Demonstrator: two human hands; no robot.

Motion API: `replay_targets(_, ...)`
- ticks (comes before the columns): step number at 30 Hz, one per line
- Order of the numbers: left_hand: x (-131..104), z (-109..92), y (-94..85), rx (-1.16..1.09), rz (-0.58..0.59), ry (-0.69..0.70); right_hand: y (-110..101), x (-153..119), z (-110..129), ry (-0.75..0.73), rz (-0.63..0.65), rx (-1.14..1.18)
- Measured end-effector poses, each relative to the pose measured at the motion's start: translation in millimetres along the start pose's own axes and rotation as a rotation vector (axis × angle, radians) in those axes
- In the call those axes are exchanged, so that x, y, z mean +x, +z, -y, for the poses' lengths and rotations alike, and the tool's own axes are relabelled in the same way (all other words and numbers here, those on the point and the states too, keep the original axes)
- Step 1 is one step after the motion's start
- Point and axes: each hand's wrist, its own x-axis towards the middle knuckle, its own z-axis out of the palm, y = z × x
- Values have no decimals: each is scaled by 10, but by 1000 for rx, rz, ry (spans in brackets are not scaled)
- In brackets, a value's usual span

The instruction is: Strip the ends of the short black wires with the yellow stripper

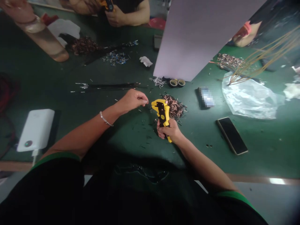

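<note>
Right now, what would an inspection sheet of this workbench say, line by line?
Surface: dark green table, strewn with tiny wire offcuts.
Job's things: yellow-and-black wire stripper; heap of coppery wire bits just behind it.
Clutter: dark phone, clear plastic bag, two tape rolls, white box, white board.
Grippers: right hand grips the stripper's handles; left hand pinches something too small to tell, beside the tool's head.
Cables: tan wire bundle at the right; black strands on the table.
Surroundings: other people's hands across the table.
</note>
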Motion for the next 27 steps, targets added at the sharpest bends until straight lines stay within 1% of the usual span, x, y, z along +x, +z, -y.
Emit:
replay_targets(4, -33, -27, 4, 63, -46, 63, -63, -25, 51, -86, -43, 28)
replay_targets(6, -64, -64, 16, 124, -72, 103, -81, -32, 97, -129, -36, 57)
replay_targets(8, -109, -118, 35, 186, -97, 169, -82, -32, 147, -164, -41, 81)
replay_targets(12, -228, -240, 100, 330, -95, 348, -39, -30, 224, -225, -87, 92)
replay_targets(17, -365, -331, 214, 548, -91, 494, 36, -62, 260, -216, -128, 74)
replay_targets(21, -429, -366, 297, 628, -57, 543, 51, -75, 238, -214, -146, 67)
replay_targets(27, -460, -376, 356, 629, -1, 548, 25, -72, 205, -214, -128, 144)
